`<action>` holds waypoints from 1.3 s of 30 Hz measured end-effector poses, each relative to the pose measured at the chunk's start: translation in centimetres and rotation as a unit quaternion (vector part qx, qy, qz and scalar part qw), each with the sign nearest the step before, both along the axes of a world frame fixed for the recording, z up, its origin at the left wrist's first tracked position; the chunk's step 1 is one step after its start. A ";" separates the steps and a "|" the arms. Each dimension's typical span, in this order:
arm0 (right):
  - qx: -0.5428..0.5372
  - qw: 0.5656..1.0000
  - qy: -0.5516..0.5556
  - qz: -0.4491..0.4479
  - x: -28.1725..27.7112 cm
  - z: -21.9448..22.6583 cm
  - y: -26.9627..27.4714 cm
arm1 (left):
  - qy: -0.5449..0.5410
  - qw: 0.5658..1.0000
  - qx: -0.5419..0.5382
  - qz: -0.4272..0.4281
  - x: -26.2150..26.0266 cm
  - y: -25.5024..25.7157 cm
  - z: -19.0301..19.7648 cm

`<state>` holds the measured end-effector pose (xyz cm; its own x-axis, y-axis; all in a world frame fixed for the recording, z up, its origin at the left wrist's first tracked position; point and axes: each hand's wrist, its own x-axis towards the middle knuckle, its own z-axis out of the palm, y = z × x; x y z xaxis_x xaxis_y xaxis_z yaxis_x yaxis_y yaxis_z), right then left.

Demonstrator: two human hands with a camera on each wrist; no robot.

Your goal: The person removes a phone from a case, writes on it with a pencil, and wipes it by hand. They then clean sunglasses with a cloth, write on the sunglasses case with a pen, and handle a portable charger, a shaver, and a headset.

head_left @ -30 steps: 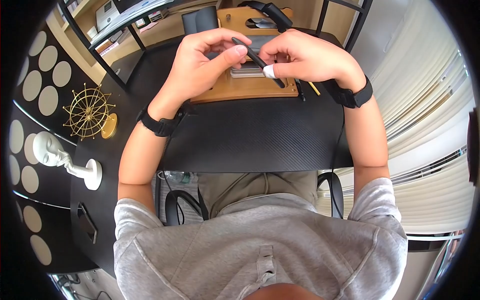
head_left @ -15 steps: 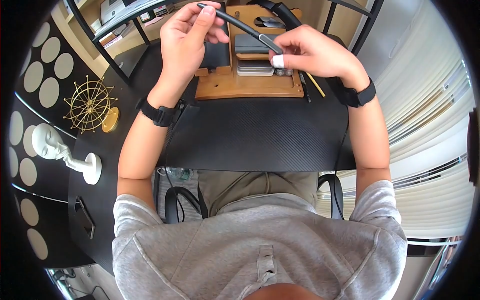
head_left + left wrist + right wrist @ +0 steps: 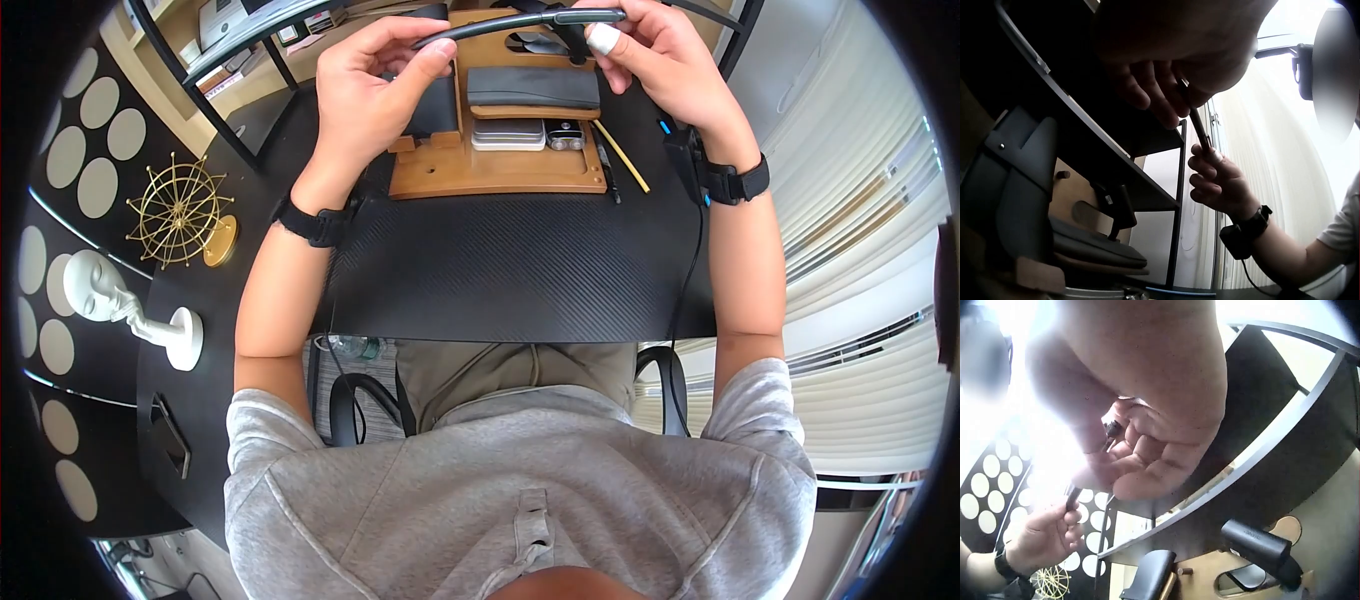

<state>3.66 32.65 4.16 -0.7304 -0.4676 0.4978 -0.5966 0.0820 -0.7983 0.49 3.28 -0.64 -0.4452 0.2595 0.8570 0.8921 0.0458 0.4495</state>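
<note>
A slim black pen with a clip near its right end is held nearly level above the far side of the desk. My left hand pinches its left end between thumb and fingers. At the clip end, my right hand grips it, a white wrap showing on the thumb. The left wrist view shows the pen spanning the space between both hands. From the right wrist, a dark pen end shows inside the curled fingers, while the left hand holds the other end.
Below the hands stands a wooden desk organizer bearing a dark grey case. A yellow pencil lies to its right. Leftward are a gold wheel ornament, a white head figure and a phone. A black-framed shelf rises behind.
My left hand moved left, then slightly down, and my right hand rose to the upper right. The pen went from slanting down rightward to nearly level, with more of it showing between the hands.
</note>
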 end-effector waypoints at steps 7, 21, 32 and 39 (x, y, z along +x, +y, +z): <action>0.052 0.999 -0.003 0.005 -0.1 -0.5 -0.3 | 0.073 0.996 -0.002 0.043 0.3 0.0 0.5; 0.047 0.999 0.024 0.009 0.2 -0.6 -0.3 | 0.083 0.995 -0.022 0.045 0.3 -0.2 0.6; 0.078 0.994 0.081 -0.016 0.9 -0.1 -0.8 | 0.072 0.997 -0.004 0.032 0.3 -0.3 0.7; 0.086 0.992 0.063 -0.069 2.1 0.5 -1.3 | 0.136 0.990 -0.025 0.034 0.4 -0.6 1.0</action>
<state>5.73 31.40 4.64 -0.7302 -0.4541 0.5104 -0.6646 0.2988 -0.6849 0.85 2.65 0.39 -0.2181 0.2829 0.9340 0.9739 0.1256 0.1893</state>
